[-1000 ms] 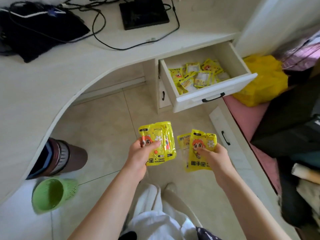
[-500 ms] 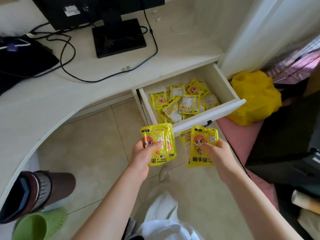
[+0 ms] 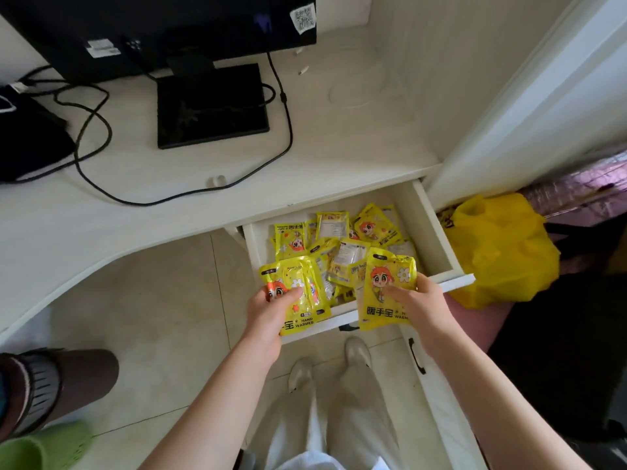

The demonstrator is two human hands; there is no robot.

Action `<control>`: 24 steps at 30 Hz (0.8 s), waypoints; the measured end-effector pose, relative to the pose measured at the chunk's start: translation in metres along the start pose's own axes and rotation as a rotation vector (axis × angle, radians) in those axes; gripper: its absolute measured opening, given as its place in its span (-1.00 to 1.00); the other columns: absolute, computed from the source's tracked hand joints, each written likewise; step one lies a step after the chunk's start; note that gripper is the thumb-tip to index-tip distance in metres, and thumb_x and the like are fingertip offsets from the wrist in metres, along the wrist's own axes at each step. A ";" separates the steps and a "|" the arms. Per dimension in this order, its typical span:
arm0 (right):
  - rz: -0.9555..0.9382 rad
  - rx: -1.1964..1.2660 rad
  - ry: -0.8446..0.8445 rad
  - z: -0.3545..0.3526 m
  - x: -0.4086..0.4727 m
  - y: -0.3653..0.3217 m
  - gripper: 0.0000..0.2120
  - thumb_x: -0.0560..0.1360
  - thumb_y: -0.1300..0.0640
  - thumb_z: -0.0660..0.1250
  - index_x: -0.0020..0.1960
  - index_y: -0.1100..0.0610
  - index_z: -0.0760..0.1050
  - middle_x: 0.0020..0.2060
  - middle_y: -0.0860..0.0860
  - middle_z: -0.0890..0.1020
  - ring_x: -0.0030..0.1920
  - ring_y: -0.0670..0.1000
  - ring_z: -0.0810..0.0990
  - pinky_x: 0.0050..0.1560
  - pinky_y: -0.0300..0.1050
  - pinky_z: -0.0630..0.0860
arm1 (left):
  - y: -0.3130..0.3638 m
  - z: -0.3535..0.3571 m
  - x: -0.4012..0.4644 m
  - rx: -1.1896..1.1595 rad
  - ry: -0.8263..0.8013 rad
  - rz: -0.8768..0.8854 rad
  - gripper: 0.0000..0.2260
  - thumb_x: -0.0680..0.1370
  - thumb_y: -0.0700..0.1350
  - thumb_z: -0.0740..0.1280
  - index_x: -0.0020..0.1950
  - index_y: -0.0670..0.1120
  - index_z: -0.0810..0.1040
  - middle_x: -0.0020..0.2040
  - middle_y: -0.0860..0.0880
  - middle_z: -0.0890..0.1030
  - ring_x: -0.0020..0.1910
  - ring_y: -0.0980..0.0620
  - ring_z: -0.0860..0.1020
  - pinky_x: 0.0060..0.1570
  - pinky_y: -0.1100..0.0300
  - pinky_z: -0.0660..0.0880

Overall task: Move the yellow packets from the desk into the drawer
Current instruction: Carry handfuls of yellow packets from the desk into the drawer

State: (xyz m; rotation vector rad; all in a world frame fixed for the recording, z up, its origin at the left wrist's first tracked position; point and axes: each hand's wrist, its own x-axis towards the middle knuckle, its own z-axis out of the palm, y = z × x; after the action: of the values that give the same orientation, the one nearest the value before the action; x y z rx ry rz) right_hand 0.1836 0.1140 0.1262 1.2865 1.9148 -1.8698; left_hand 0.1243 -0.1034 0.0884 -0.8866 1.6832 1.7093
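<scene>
**Yellow packets against a pale room**

The packets (image 3: 342, 245) are showing bright yellow, printed with an orange-haired cartoon face, a white flower and black lettering; some are showing pale, text-covered backs. The drawer (image 3: 437, 232) and the table (image 3: 339, 154) are showing off-white with a faint wood grain. The monitor (image 3: 163, 25), its base (image 3: 210, 106) and the cable (image 3: 95, 137) are showing black. The bag (image 3: 502, 245) is glowing plain yellow. The floor tiles (image 3: 152, 300) are looking beige, the basket (image 3: 44, 446) light green.
</scene>
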 end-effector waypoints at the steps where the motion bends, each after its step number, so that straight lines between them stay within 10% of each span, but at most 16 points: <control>1: 0.007 -0.028 -0.021 -0.003 0.010 -0.002 -0.85 0.46 0.26 0.39 -0.04 0.04 0.58 -0.16 0.03 0.70 -0.15 0.05 0.68 -0.16 -0.06 0.59 | 0.000 0.005 0.004 -0.008 0.021 -0.010 -0.73 0.37 -0.15 0.53 0.04 -0.06 0.61 0.00 -0.03 0.70 0.03 -0.03 0.62 0.16 -0.03 0.47; 24: 0.154 -0.389 -0.199 -0.011 0.200 -0.014 -0.88 0.42 0.17 0.45 -0.17 -0.01 0.54 -0.09 0.14 0.68 -0.01 0.18 0.65 0.03 0.18 0.61 | -0.016 0.058 0.110 0.009 0.350 -0.112 -0.57 0.25 -0.05 0.61 0.05 -0.02 0.57 -0.02 -0.05 0.68 0.02 -0.12 0.62 0.15 -0.20 0.50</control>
State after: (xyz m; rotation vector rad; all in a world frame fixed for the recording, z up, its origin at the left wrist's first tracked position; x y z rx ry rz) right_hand 0.0568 0.2147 0.0080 1.0487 1.8918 -1.4029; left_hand 0.0660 -0.0502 -0.0087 -1.3110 1.8175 1.5363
